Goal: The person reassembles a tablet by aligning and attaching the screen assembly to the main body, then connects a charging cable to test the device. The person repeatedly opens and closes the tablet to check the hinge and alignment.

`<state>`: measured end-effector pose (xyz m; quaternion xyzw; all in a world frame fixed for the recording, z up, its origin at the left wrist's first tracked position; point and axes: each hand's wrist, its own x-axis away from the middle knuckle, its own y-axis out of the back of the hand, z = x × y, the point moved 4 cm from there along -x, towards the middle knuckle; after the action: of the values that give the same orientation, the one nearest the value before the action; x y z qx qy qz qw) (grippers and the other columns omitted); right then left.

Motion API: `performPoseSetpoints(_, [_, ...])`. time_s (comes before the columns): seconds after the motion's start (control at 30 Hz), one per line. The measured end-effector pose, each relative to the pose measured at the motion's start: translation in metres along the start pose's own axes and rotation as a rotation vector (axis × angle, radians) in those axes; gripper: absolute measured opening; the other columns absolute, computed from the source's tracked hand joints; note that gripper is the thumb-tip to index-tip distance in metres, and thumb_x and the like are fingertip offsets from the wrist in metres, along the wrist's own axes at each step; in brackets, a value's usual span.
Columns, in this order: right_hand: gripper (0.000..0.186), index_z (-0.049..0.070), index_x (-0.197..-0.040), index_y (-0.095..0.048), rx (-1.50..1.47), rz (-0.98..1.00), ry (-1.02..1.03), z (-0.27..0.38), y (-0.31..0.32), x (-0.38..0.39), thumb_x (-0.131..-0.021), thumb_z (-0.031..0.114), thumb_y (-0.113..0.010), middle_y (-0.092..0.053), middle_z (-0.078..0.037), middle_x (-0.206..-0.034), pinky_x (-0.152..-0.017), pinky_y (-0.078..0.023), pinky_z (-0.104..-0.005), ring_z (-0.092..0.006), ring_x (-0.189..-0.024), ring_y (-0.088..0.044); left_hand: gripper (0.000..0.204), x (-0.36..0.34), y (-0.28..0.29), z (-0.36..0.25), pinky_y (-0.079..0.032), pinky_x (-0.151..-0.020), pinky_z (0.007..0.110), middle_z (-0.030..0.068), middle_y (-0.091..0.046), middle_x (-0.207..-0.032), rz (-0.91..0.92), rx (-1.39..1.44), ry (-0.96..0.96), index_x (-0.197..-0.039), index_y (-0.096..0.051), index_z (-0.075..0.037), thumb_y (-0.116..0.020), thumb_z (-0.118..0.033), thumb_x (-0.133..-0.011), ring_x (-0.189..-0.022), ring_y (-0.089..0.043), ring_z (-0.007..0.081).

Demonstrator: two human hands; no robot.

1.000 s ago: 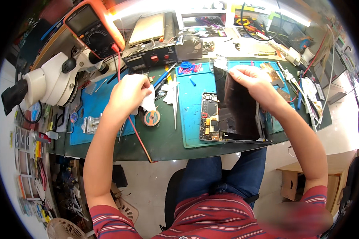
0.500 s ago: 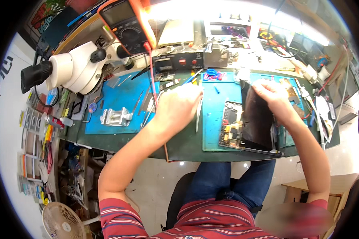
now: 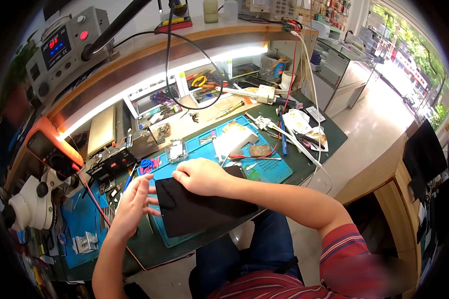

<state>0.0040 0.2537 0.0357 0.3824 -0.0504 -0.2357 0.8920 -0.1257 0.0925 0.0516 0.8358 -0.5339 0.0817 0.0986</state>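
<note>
Green work surface (image 3: 314,127), cluttered. Flat black rectangular tablet panel (image 3: 204,209) now lies dark face up at the surface's near edge, on the blue silicone repair mat (image 3: 269,169); 0.5 s ago it stood raised over an opened device. Long axis runs along the near edge, far end slightly higher. Right hand (image 3: 202,177) grip pressed flat on the panel's top edge. Left hand (image 3: 132,207) grip open, fingers spread, just beside the panel's left end, holding nothing.

I see open green bench (image 3: 312,167) on the right, past the blue mat (image 3: 264,172). On the left, a red lead (image 3: 92,197), tweezers (image 3: 148,222) and the microscope (image 3: 27,202) crowd things. Far side is cluttered with tools (image 3: 204,82).
</note>
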Motion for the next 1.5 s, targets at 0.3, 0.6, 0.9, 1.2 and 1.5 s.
performPoseSetpoints(0.3, [0.035, 0.005, -0.093, -0.068, 0.007, -0.008, 0.045, 0.005, -0.004, -0.003, -0.098, 0.035, -0.051, -0.069, -0.020, -0.094, -0.082, -0.050, -0.0477, -0.0394, -0.094, -0.065, 0.034, 0.027, -0.016, 0.007, -0.052, -0.059, 0.023, -0.0008, -0.060, -0.094, 0.022, 0.104, 0.054, -0.126, -0.053, -0.004, -0.054, -0.030, -0.104, -0.075, -0.058, 0.0055])
performPoseSetpoints(0.6, [0.036, 0.002, -0.088, -0.066, -0.054, 0.006, 0.045, -0.005, 0.005, -0.002, -0.097, 0.035, -0.054, -0.067, -0.022, -0.087, -0.077, -0.049, -0.0482, -0.0418, -0.087, -0.063, 0.017, 0.062, 0.151, -0.020, -0.038, -0.052, 0.019, -0.0006, -0.058, -0.083, -0.846, -0.141, -0.661, -0.108, -0.060, -0.002, -0.052, -0.017, -0.104, -0.063, -0.048, 0.0036])
performPoseSetpoints(0.9, [0.035, 0.000, -0.086, -0.062, -0.075, 0.049, 0.012, 0.006, 0.008, -0.003, -0.098, 0.031, -0.054, -0.064, -0.020, -0.079, -0.070, -0.047, -0.0436, -0.0384, -0.078, -0.061, 0.021, 0.065, 0.195, 0.041, -0.052, -0.070, 0.029, 0.0098, -0.070, -0.087, -0.770, -0.781, -0.252, -0.104, -0.068, 0.002, -0.068, -0.012, -0.087, -0.073, -0.064, 0.0158])
performPoseSetpoints(1.2, [0.035, -0.002, -0.084, -0.058, -0.113, 0.051, 0.007, 0.000, 0.011, -0.006, -0.099, 0.029, -0.054, -0.056, -0.017, -0.070, -0.067, -0.044, -0.0399, -0.0289, -0.066, -0.053, 0.030, 0.048, 0.128, 0.025, -0.049, -0.079, 0.035, 0.0077, -0.066, -0.092, -0.324, -0.879, -0.261, -0.111, -0.071, -0.005, -0.074, -0.016, -0.083, -0.088, -0.061, 0.0231])
performPoseSetpoints(1.5, [0.036, -0.003, -0.083, -0.056, -0.225, 0.052, 0.007, 0.000, 0.010, -0.007, -0.100, 0.028, -0.053, -0.053, -0.013, -0.067, -0.066, -0.043, -0.0367, -0.0198, -0.065, -0.050, 0.021, 0.013, 0.112, 0.038, -0.046, -0.085, 0.036, 0.0077, -0.065, -0.101, -0.353, -0.999, -0.544, -0.091, -0.069, -0.008, -0.078, -0.018, -0.075, -0.096, -0.057, 0.0267])
